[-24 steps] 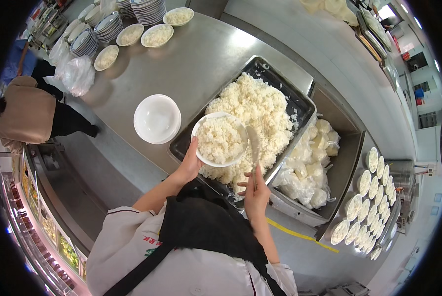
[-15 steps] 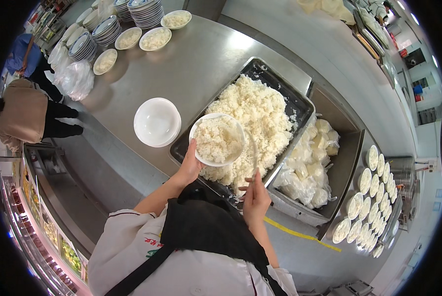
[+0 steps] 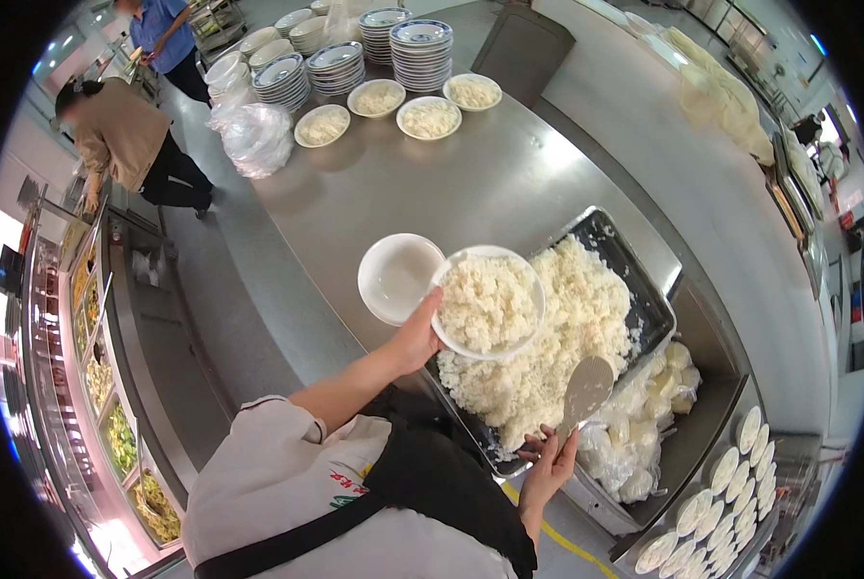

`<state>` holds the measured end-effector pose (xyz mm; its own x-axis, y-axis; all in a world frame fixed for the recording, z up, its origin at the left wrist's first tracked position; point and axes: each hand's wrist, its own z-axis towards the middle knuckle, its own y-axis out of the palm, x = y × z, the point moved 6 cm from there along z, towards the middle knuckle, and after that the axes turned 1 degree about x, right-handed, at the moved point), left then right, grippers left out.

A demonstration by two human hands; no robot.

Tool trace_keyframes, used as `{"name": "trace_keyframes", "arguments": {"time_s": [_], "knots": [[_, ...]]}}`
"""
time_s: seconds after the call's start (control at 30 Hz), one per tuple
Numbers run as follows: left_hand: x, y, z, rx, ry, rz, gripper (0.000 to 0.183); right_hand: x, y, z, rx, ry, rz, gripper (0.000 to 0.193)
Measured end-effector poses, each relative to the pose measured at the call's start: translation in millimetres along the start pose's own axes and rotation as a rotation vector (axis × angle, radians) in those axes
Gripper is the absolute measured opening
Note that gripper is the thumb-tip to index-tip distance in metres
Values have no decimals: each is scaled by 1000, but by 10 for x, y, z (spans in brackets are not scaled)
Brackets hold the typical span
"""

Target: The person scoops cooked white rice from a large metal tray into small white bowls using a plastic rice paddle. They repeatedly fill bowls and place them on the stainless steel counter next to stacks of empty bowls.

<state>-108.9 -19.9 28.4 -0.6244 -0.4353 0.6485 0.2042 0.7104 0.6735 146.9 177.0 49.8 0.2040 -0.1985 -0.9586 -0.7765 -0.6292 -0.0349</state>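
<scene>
over the black tray [image 3: 650, 309], the left hand [image 3: 418, 334] is clamped on a rice-filled bowl [image 3: 483, 355], hiding some heaped rice [image 3: 586, 299]; by the tray's near corner, the right hand [image 3: 551, 467] grips a paddle [image 3: 588, 386]. left of the tray sits another bowl [image 3: 393, 278]; beyond it, plate stacks [image 3: 420, 60]; right, bagged bundles [image 3: 635, 434].

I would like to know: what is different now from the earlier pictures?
The right hand has drawn the paddle away from the filled bowl, toward the right side of the black tray. The left hand has brought that bowl leftward, toward the empty bowl. The view has swung too. Nothing was taken up or let go: both hands keep their hold.
</scene>
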Motion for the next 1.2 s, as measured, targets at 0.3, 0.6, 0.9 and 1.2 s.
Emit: {"name": "trace_keyframes", "arguments": {"time_s": [0.3, 0.6, 0.9, 1.2], "knots": [[1702, -1393, 888, 280, 279, 82, 61, 266, 59, -63, 77, 124, -62, 51], [1967, -3100, 2253, 498, 352, -161, 53, 310, 270, -345, 101, 189, -188, 53], [1956, -3225, 2457, 448, 172, 121, 73, 247, 98, -454, 199, 340, -271, 53], [1436, -1956, 788, 215, 84, 1156, 39, -220, -770, -377, 112, 539, -375, 43]]}}
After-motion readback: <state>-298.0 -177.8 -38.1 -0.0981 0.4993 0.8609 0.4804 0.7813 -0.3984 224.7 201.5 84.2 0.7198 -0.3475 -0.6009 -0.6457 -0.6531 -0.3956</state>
